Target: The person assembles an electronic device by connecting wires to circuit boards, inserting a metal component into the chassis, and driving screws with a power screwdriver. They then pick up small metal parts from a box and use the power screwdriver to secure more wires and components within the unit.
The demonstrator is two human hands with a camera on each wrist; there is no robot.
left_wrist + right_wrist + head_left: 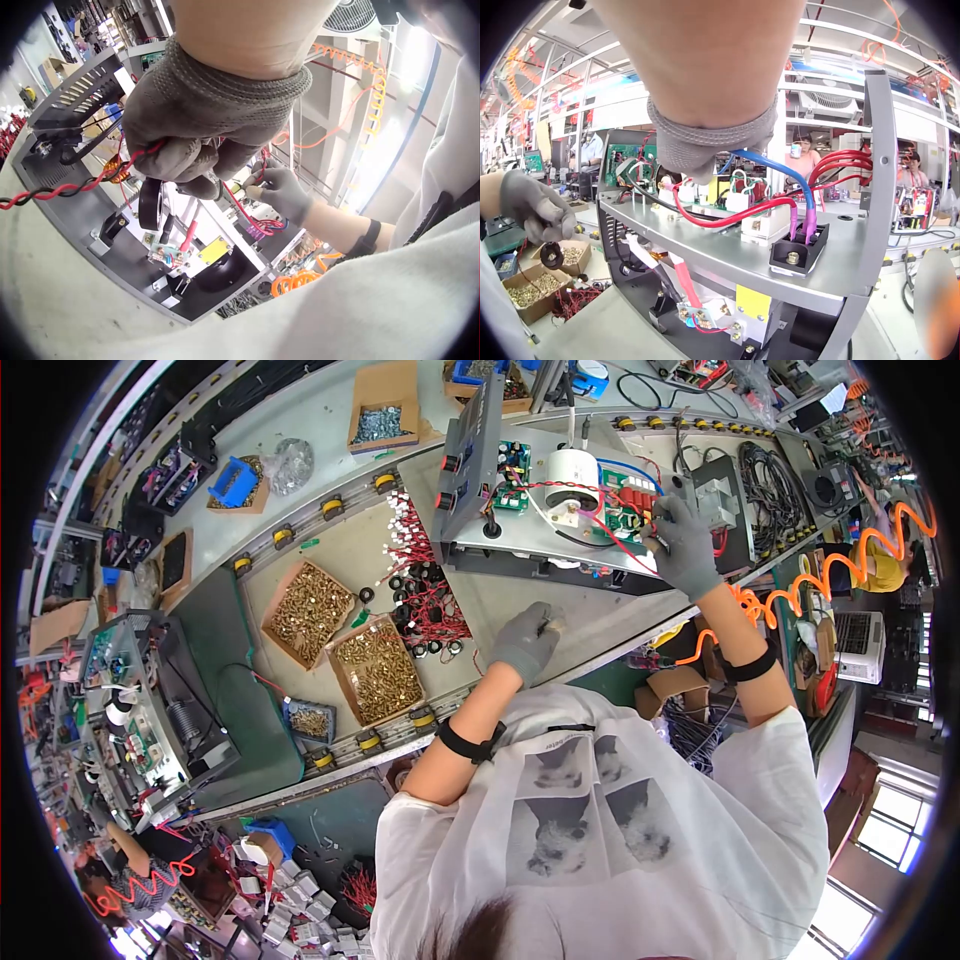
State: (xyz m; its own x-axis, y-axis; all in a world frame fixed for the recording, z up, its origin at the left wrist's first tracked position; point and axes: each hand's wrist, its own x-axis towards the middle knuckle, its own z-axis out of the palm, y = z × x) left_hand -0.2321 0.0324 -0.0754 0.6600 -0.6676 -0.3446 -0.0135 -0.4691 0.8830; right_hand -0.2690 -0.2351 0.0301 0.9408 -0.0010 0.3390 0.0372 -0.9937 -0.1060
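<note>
Wiring at the open grey chassis (540, 550), hands apart.
Cardboard trays of brass screws (375, 670) are set left of the chassis. The right hand (685, 545) is reached into the chassis's right end, fingertips pinched on a red wire (241, 208). The left hand (525, 642) is held in front of the chassis, clamped on a twisted red-and-black lead (45, 195), with a black ring (551, 256) held under its fingers. If the red wire is pulled hard, it could be torn from its terminal; if the lead is dragged over the chassis edge, the ring could be snagged or dropped.
</note>
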